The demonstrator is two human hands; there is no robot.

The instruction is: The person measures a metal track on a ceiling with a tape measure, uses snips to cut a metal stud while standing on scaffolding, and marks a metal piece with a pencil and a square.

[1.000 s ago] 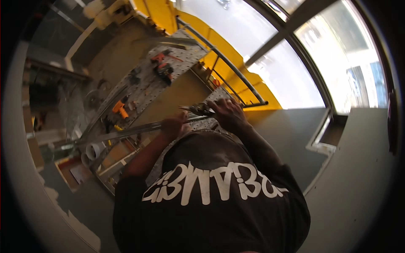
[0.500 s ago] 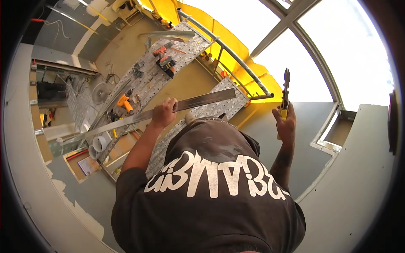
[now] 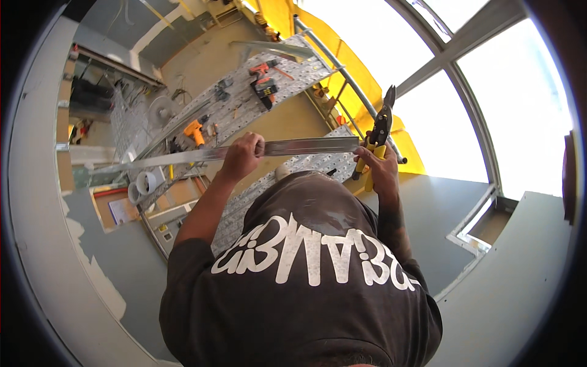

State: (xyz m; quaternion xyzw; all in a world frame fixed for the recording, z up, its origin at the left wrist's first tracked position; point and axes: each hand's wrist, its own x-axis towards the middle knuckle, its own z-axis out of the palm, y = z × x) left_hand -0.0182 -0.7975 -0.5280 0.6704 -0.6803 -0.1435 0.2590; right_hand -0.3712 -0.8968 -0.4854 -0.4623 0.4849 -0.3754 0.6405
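Note:
Closed around a long, thin metal channel, my left hand grips it partway along. The channel lies nearly level across the view, its far part running off to the left. My right hand holds tin snips with yellow handles and dark blades pointing up. The fingers of this hand are at the channel's right end; whether they touch it I cannot tell. The snips' blades stand above that end, and the handles are slightly apart.
Below is a perforated metal platform carrying a red-and-black drill, an orange drill and other tools. A pipe guardrail and yellow sheeting stand beyond. White pipe pieces are at left, a framed wall opening at right.
My right hand has brought the snips left and down to the channel's right end. The handles now show spread apart. The channel has tilted closer to level in my left hand.

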